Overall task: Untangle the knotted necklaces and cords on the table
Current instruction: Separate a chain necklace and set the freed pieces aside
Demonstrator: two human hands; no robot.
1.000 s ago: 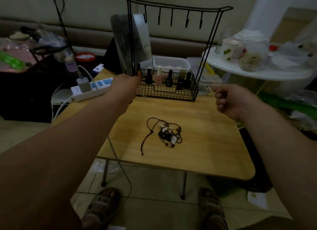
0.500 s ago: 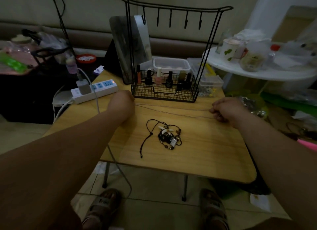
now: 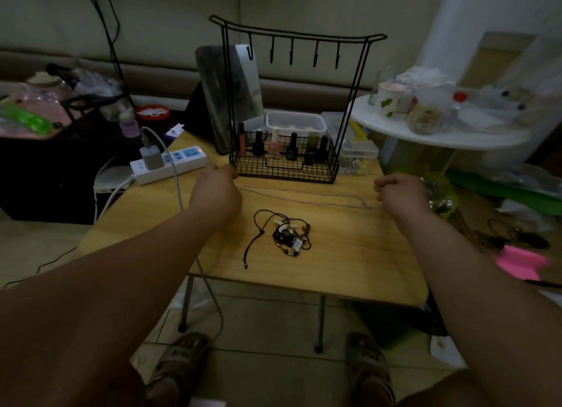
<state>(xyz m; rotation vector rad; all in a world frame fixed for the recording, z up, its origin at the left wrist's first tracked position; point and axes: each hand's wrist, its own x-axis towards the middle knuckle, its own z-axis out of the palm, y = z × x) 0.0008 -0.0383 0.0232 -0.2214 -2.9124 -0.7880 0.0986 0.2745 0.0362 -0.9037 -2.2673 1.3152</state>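
Slack is what I want: the thin chain (image 3: 304, 198) lies stretched on the worktop (image 3: 349, 254) between my left hand (image 3: 216, 190) and right hand (image 3: 398, 190), whose curled fingers (image 3: 383, 184) may or may not pinch its ends, I cannot tell, so I would ease off gently before tackling the knotted cords (image 3: 289, 236) nearer me.

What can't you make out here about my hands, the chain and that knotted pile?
Head view, the only one:
1. Whether the left hand pinches the thin chain: its back hides the fingertips.
2. Whether the right hand holds the chain's other end: too thin, dim.
3. How cords cross inside the knotted pile: too small and dark.
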